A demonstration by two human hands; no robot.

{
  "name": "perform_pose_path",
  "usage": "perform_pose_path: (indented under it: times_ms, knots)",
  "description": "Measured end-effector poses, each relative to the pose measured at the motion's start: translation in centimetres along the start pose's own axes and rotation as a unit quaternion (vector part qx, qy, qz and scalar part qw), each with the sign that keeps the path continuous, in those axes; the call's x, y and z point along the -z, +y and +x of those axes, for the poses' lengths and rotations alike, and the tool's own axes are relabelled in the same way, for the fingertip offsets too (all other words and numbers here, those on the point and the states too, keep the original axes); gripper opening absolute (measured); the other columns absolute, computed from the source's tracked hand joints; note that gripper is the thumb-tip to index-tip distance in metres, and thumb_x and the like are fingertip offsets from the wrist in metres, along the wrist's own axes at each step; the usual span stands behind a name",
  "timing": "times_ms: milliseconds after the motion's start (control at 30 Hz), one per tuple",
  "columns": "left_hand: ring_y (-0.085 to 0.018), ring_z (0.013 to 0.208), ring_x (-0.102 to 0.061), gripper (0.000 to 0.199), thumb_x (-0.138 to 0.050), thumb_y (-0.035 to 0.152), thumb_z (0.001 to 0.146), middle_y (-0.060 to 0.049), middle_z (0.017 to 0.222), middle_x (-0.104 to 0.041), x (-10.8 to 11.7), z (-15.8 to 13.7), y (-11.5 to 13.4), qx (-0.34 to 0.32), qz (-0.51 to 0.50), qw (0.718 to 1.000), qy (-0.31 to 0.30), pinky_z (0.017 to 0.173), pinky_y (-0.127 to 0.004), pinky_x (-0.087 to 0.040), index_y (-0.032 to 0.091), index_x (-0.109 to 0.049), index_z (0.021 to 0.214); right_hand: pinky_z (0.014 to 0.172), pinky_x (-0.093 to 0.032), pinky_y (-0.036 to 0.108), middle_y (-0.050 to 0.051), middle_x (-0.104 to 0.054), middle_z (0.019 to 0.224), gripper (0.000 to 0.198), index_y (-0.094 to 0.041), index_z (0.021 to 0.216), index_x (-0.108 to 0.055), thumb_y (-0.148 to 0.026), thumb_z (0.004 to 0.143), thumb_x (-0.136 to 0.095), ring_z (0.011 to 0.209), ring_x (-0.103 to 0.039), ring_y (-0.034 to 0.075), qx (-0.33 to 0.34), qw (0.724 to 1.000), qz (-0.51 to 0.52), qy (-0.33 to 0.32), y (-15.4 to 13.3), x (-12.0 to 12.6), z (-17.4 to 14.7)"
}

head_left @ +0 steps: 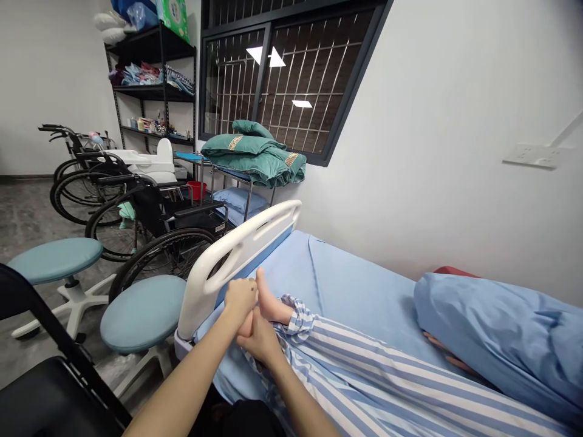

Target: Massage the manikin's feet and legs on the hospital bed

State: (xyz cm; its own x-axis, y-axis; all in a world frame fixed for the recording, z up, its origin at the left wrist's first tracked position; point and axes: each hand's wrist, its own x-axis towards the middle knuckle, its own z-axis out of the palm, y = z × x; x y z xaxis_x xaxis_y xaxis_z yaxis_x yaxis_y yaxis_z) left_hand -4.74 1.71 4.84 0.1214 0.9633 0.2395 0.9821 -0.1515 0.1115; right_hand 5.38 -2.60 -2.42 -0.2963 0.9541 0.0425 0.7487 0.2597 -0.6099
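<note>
A person in blue-and-white striped trousers [364, 358] lies on a bed with both legs stretched toward the footboard. My left hand [241, 298] is closed over the upper part of the person's nearer foot [246, 325], by the toes. Lower down, my right hand [260, 338] wraps round the same foot near the heel and ankle. Most of that foot is hidden behind my hands. The other foot [269, 301] rests just beyond them, bare and toes up, its trouser cuff [298, 317] bunched at the ankle.
A white footboard [214, 261] stands left of my hands, on a bed with a blue sheet [350, 273]. Blue bedding [496, 328] covers the person's upper part. Round stools [143, 309], a wheelchair [168, 224] and a black chair [50, 388] stand at left. Green quilts [255, 152] lie behind.
</note>
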Motion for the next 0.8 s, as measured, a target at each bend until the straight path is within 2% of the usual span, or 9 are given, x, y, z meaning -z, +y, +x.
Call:
perform_pose_path:
  times_ms: [133, 233, 367, 567, 633, 733, 800]
  knots:
    - [-0.021, 0.086, -0.056, 0.025, -0.033, 0.021, 0.086, -0.010, 0.088, -0.060, -0.7, -2.2, -0.8, 0.020, -0.020, 0.994, 0.102, 0.071, -0.030, -0.043, 0.016, -0.058, 0.089, 0.056, -0.032, 0.025, 0.002, -0.058, 0.082, 0.041, -0.020, 0.097, -0.042, -0.030, 0.062, -0.060, 0.070, -0.055, 0.019, 0.010, 1.000, -0.002, 0.021, 0.1, -0.3, -0.1]
    - [-0.019, 0.085, -0.053, 0.027, -0.027, 0.020, 0.089, -0.007, 0.088, -0.057, -1.3, -3.4, -1.6, 0.026, -0.023, 0.992, 0.121, 0.068, -0.028, -0.042, 0.018, -0.054, 0.087, 0.053, -0.027, 0.025, 0.000, -0.056, 0.077, 0.038, -0.021, 0.089, -0.040, -0.031, 0.059, -0.061, 0.065, -0.052, 0.017, 0.009, 0.999, -0.012, 0.039, 0.2, -0.4, -0.2]
    - [-0.019, 0.083, -0.055, 0.025, -0.028, 0.015, 0.087, -0.008, 0.089, -0.056, -1.5, -3.7, -2.0, 0.021, 0.001, 0.993, 0.113, 0.065, -0.028, -0.043, 0.017, -0.053, 0.093, 0.051, -0.024, 0.024, -0.001, -0.054, 0.077, 0.040, -0.021, 0.088, -0.039, -0.031, 0.057, -0.063, 0.062, -0.050, 0.015, 0.002, 0.999, -0.001, 0.042, 0.0, -0.5, -0.3]
    - [-0.022, 0.076, -0.060, 0.026, -0.030, 0.014, 0.087, -0.011, 0.083, -0.059, -0.1, -3.5, -1.7, 0.024, 0.044, 0.995, 0.083, 0.057, -0.030, -0.045, 0.013, -0.054, 0.097, 0.051, -0.023, 0.023, -0.001, -0.053, 0.075, 0.039, -0.020, 0.087, -0.038, -0.026, 0.056, -0.061, 0.060, -0.048, 0.013, 0.008, 0.999, 0.013, 0.049, -0.2, -0.5, -0.2]
    - [-0.023, 0.076, -0.061, 0.028, -0.031, 0.012, 0.086, -0.013, 0.083, -0.061, 0.6, -3.2, -1.6, 0.017, 0.052, 0.997, 0.054, 0.058, -0.031, -0.045, 0.011, -0.056, 0.097, 0.051, -0.022, 0.023, -0.001, -0.052, 0.075, 0.039, -0.020, 0.087, -0.038, -0.026, 0.056, -0.061, 0.060, -0.048, 0.013, 0.007, 0.999, 0.013, 0.052, -0.2, -0.5, -0.3]
    - [-0.023, 0.075, -0.062, 0.027, -0.036, 0.009, 0.083, -0.013, 0.078, -0.064, 1.6, -2.4, -1.6, -0.014, 0.056, 0.998, -0.006, 0.061, -0.031, -0.045, 0.011, -0.062, 0.088, 0.051, -0.022, 0.024, -0.001, -0.053, 0.075, 0.040, -0.020, 0.087, -0.038, -0.026, 0.056, -0.061, 0.061, -0.047, 0.013, 0.008, 0.999, 0.009, 0.051, -0.4, -0.4, -0.5]
    - [-0.023, 0.074, -0.062, 0.026, -0.040, 0.007, 0.081, -0.012, 0.077, -0.065, 2.2, -1.6, -1.5, -0.030, 0.059, 0.998, -0.022, 0.063, -0.031, -0.044, 0.012, -0.065, 0.083, 0.052, -0.021, 0.024, -0.001, -0.053, 0.076, 0.040, -0.020, 0.087, -0.038, -0.026, 0.056, -0.061, 0.062, -0.047, 0.014, 0.014, 0.998, 0.007, 0.054, -0.6, -0.3, -0.7]
